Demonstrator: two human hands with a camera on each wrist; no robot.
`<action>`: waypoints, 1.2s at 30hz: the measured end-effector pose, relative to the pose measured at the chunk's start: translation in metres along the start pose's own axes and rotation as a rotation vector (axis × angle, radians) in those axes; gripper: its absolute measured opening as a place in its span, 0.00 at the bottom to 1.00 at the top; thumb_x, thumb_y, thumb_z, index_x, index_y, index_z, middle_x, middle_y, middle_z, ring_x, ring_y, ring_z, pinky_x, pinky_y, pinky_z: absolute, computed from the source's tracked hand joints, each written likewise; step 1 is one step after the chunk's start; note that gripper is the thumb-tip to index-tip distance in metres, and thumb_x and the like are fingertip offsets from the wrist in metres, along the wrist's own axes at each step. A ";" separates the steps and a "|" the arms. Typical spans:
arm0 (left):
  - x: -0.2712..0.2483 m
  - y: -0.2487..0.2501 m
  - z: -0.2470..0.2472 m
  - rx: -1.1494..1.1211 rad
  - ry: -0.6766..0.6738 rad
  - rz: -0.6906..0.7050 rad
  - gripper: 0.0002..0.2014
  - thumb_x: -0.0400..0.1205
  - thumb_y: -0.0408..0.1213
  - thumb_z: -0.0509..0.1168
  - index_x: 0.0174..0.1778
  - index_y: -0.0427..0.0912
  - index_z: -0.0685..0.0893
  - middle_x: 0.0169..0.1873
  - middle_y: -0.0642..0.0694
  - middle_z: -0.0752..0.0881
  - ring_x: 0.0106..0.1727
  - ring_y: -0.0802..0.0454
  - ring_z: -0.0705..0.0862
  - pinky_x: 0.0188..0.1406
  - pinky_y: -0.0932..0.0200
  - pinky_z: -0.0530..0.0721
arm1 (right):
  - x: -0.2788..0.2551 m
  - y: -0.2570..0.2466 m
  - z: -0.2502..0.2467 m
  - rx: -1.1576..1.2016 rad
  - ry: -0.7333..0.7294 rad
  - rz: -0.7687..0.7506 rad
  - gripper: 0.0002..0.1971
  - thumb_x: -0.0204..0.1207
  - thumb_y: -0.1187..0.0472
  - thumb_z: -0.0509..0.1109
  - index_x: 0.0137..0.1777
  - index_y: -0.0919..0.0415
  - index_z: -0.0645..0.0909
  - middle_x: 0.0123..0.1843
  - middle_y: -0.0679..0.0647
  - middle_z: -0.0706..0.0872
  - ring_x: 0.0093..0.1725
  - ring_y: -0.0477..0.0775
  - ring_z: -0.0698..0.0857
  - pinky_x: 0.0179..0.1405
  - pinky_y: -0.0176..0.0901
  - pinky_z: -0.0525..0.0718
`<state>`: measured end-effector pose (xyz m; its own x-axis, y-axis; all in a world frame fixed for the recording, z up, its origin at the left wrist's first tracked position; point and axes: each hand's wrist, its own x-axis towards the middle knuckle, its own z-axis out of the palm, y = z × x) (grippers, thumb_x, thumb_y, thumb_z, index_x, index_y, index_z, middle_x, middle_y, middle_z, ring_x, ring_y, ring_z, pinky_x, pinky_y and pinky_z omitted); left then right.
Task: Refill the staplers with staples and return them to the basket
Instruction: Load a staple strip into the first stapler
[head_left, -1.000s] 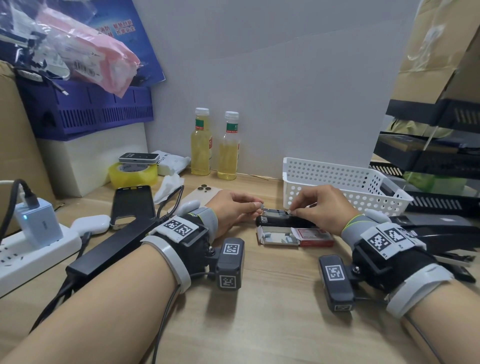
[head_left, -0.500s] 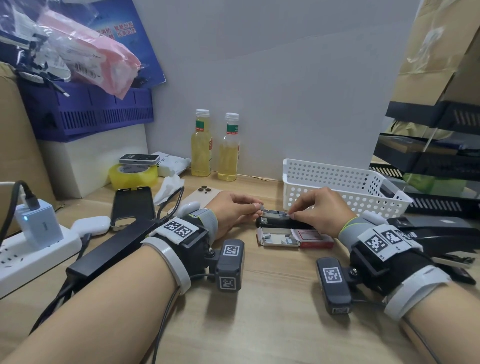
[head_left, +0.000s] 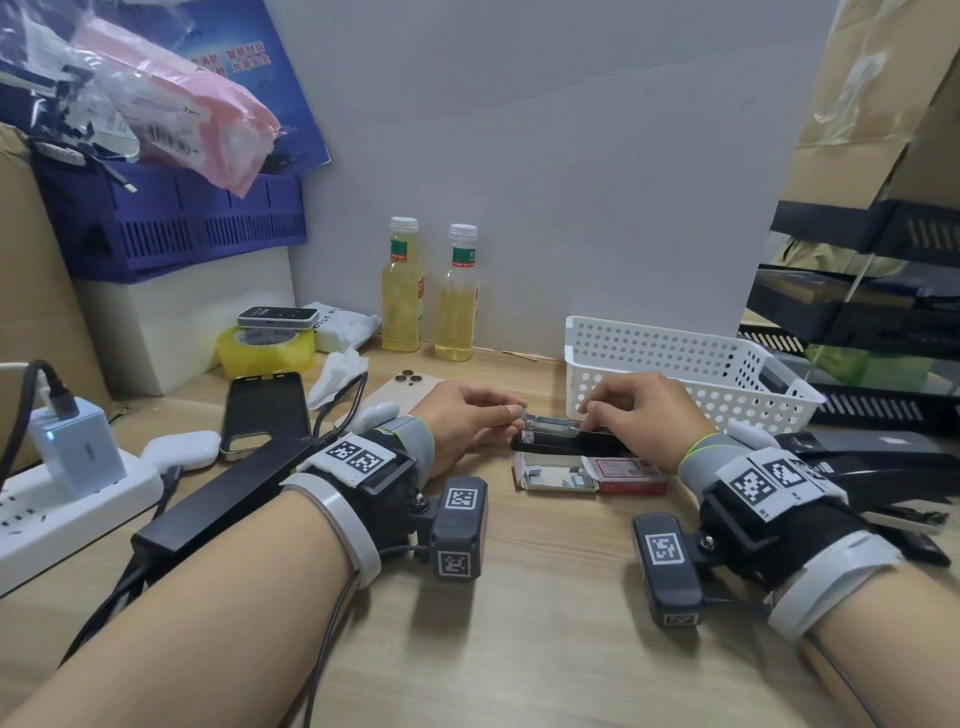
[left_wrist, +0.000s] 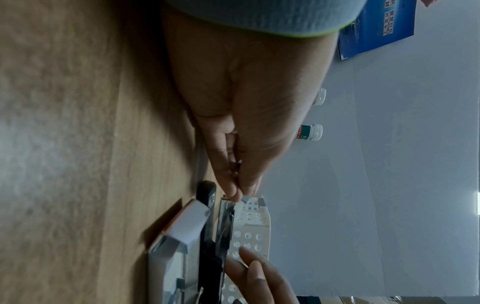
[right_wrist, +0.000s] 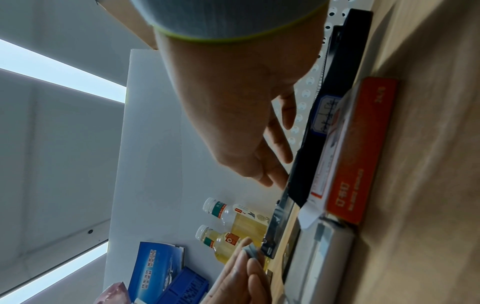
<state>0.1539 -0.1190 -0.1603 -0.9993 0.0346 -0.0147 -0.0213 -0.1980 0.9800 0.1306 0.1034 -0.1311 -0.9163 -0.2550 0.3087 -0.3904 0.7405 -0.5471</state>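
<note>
Left grip (head_left: 470, 415): thumb and fingertips pinch a small grey strip of staples (right_wrist: 251, 252) at the open front end of the black stapler (head_left: 563, 439), as the right wrist view shows most plainly. Right grip (head_left: 636, 410): fingers bent down onto the stapler's metal staple channel (head_left: 553, 423), fingertips touching its upper edge; whether they clamp it or merely press on it cannot be told. Stapler: lying flat on the wooden desk (head_left: 519, 623) between the two hands, lengthwise left to right, channel exposed on top. Staple box (head_left: 592, 474): on the desk just in front of the stapler, nearer the person; its white inner tray is slid out to the left with grey staple strips inside, its red sleeve to the right. White perforated basket (head_left: 675, 358): standing directly behind the stapler and the right hand, near the back panel; the head view does not show into it. Both forearms rest low over the desk, each wrist carrying a black camera mount with printed markers. Background, left to right: a white power strip (head_left: 62, 509), a phone case (head_left: 265, 410), a roll of yellow tape (head_left: 265, 351), and two bottles of yellow liquid (head_left: 426, 296) standing upright side by side against the panel.
</note>
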 end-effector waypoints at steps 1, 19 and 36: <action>0.000 0.000 0.000 -0.003 -0.004 0.001 0.09 0.79 0.20 0.70 0.54 0.26 0.88 0.44 0.35 0.90 0.44 0.47 0.90 0.48 0.62 0.90 | 0.000 0.000 0.000 0.004 -0.007 -0.006 0.09 0.78 0.59 0.69 0.40 0.50 0.90 0.35 0.38 0.93 0.35 0.28 0.83 0.35 0.30 0.74; -0.009 0.006 0.002 -0.154 -0.152 -0.027 0.07 0.79 0.20 0.69 0.52 0.29 0.84 0.38 0.36 0.91 0.38 0.48 0.93 0.37 0.63 0.90 | -0.003 -0.014 0.010 0.381 -0.144 -0.309 0.08 0.73 0.63 0.80 0.51 0.54 0.91 0.40 0.54 0.92 0.41 0.47 0.88 0.50 0.48 0.86; -0.009 0.005 0.001 -0.151 -0.208 -0.034 0.08 0.80 0.23 0.68 0.54 0.25 0.85 0.40 0.33 0.90 0.36 0.50 0.91 0.38 0.66 0.90 | 0.010 0.022 -0.003 0.225 0.044 0.011 0.04 0.72 0.60 0.80 0.45 0.55 0.90 0.39 0.53 0.93 0.42 0.54 0.91 0.48 0.51 0.91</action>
<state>0.1624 -0.1191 -0.1555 -0.9704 0.2414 0.0090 -0.0752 -0.3370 0.9385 0.1130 0.1187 -0.1375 -0.9178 -0.2170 0.3326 -0.3950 0.5842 -0.7090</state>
